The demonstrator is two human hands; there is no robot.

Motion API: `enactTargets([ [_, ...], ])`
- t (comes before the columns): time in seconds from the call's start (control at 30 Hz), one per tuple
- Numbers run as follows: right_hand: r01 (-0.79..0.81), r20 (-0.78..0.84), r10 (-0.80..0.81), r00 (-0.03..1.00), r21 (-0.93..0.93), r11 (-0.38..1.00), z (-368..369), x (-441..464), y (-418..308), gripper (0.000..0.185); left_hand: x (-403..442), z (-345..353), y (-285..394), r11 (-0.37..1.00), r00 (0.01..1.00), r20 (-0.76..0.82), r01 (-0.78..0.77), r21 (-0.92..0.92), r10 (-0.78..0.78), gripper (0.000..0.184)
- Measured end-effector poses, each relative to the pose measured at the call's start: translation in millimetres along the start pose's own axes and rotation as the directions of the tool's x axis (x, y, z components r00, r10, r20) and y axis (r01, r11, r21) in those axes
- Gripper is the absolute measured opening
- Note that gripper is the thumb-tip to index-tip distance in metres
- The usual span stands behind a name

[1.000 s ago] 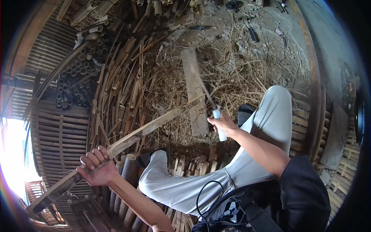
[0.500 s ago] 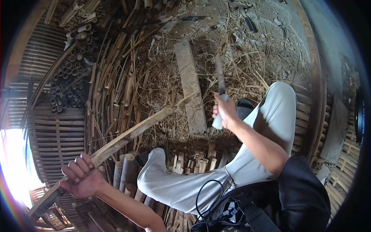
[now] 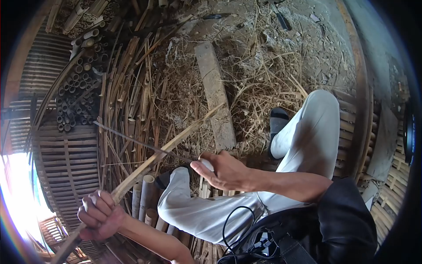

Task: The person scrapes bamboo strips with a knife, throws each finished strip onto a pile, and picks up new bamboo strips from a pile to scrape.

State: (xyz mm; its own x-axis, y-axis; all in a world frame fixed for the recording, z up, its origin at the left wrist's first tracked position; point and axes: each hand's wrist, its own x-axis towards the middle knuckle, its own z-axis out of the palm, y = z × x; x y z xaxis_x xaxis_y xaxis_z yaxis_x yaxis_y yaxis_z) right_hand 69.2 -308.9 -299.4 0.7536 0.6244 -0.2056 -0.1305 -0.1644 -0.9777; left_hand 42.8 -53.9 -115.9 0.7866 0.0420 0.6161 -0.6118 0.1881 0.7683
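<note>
My left hand (image 3: 102,215) is closed around a long split bamboo strip (image 3: 149,163) at the lower left. The strip slants up to the right, and its far end lies on a flat wooden board (image 3: 215,92) on the ground. Closed on the pale handle of a knife (image 3: 136,141), my right hand (image 3: 224,170) is above my lap. The long thin blade points left and crosses the middle of the strip. Most of the handle is hidden by my fingers.
Bamboo strips (image 3: 132,92) lie in a pile left of the board, beside stacked bamboo tubes (image 3: 77,83). Shavings (image 3: 263,88) cover the ground. A dark-handled tool (image 3: 283,21) lies at the top. My bent legs (image 3: 307,127) are at the right and below.
My right hand has moved down and left, swinging the knife from beside the board to across the strip. My left hand first moved down and left with the strip, and is now slightly lower.
</note>
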Motion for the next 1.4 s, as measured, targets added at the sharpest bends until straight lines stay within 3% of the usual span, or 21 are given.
enactTargets([
  [0.07,0.023,-0.020,-0.023,1.000,-0.017,1.000,6.1,1.7,1.5,0.074,-10.9,-5.8,-0.7,0.999,0.998,-0.038,-0.051,-0.008,0.051,0.052],
  [0.2,-0.206,-0.015,0.207,0.978,0.032,0.978,-19.5,13.7,63.4,0.065,-20.6,-7.8,1.0,0.995,0.993,-0.075,-0.089,-0.035,0.086,0.051],
  [0.27,0.027,-0.153,-0.074,0.986,-0.288,0.957,-14.0,27.0,97.8,0.061,-15.6,8.1,0.8,0.992,0.998,0.023,-0.050,-0.116,0.053,0.051],
  [0.4,-0.268,-0.063,0.277,0.959,0.120,0.956,-6.2,16.6,41.8,0.060,-20.1,-2.4,-2.5,0.985,0.998,0.051,-0.025,-0.172,0.034,0.051],
  [0.43,-0.227,-0.045,0.237,0.970,0.163,0.960,-1.0,12.8,27.3,0.061,-22.5,-9.4,-1.9,0.985,0.999,0.042,-0.022,-0.170,0.029,0.050],
  [0.53,-0.239,-0.053,0.240,0.969,0.019,0.971,9.3,11.6,14.8,0.064,-24.9,-19.5,0.4,0.990,1.000,0.012,0.000,-0.143,0.001,0.049],
  [0.6,-0.236,-0.112,0.251,0.961,0.135,0.962,8.9,24.4,65.4,0.061,-21.7,-21.0,3.1,0.992,1.000,-0.002,0.004,-0.123,-0.004,0.049],
  [0.67,-0.439,-0.173,0.426,0.888,-0.041,0.898,-21.9,36.3,103.6,0.055,-24.8,-21.8,7.3,0.995,0.997,-0.069,-0.039,-0.089,0.033,0.049],
  [0.8,-0.027,-0.282,-0.044,0.958,-0.242,0.970,-11.1,36.2,106.7,0.055,-19.1,-9.9,-4.0,0.980,0.999,0.029,-0.039,-0.193,0.046,0.049],
  [0.83,-0.167,-0.215,0.156,0.964,-0.033,0.985,-8.6,34.9,84.2,0.056,-7.5,-0.7,-6.2,0.966,0.989,0.143,0.011,-0.257,0.027,0.050],
  [0.9,-0.226,-0.113,0.233,0.966,0.076,0.971,-7.0,29.6,38.1,0.058,3.8,15.3,-8.9,0.974,0.982,0.182,-0.004,-0.227,0.046,0.049],
  [0.97,-0.112,-0.111,0.085,0.990,-0.262,0.959,2.0,26.0,13.7,0.056,3.6,20.3,-10.3,0.977,0.980,0.196,0.008,-0.212,0.035,0.049],
  [1.0,-0.106,-0.099,0.087,0.991,-0.211,0.972,-0.9,29.3,22.2,0.054,2.7,18.8,-12.3,0.976,0.980,0.194,0.006,-0.218,0.038,0.048],
  [1.07,-0.091,-0.072,0.083,0.994,-0.118,0.989,-6.3,36.3,56.2,0.052,-8.1,-1.2,-10.7,0.972,0.989,0.133,-0.031,-0.234,0.063,0.048],
  [1.1,-0.054,-0.277,0.008,0.961,-0.160,0.986,-1.6,44.6,91.8,0.038,-12.9,-11.8,-7.9,0.974,0.992,0.105,-0.039,-0.222,0.063,0.048],
  [1.13,-0.109,-0.283,0.061,0.957,-0.159,0.981,-10.5,52.0,132.2,0.024,-16.3,-23.3,-3.5,0.984,0.995,0.081,-0.034,-0.176,0.049,0.048],
  [1.17,-0.320,-0.282,0.277,0.919,-0.120,0.940,-27.4,53.6,149.1,0.019,-19.6,-22.5,-0.1,0.994,0.998,-0.013,-0.055,-0.095,0.054,0.049],
  [1.23,-0.304,-0.358,0.317,0.878,0.094,0.948,-34.3,62.4,166.2,0.020,-26.2,-9.2,1.4,0.993,0.961,-0.262,-0.062,0.104,0.088,0.049],
  [1.27,-0.427,-0.359,0.341,0.869,-0.193,0.883,-34.9,50.3,157.2,0.021,-25.9,-6.9,0.9,0.990,0.954,-0.288,-0.051,0.134,0.088,0.048],
  [1.3,-0.368,-0.322,0.318,0.892,-0.108,0.923,-28.3,48.5,148.1,0.022,-26.2,-4.9,0.3,0.986,0.945,-0.314,-0.038,0.164,0.089,0.047],
  [1.4,-0.300,-0.284,0.269,0.920,-0.073,0.951,-9.2,47.0,90.1,0.027,-11.3,-24.4,1.8,1.000,1.000,0.004,-0.014,0.026,0.014,0.042],
])
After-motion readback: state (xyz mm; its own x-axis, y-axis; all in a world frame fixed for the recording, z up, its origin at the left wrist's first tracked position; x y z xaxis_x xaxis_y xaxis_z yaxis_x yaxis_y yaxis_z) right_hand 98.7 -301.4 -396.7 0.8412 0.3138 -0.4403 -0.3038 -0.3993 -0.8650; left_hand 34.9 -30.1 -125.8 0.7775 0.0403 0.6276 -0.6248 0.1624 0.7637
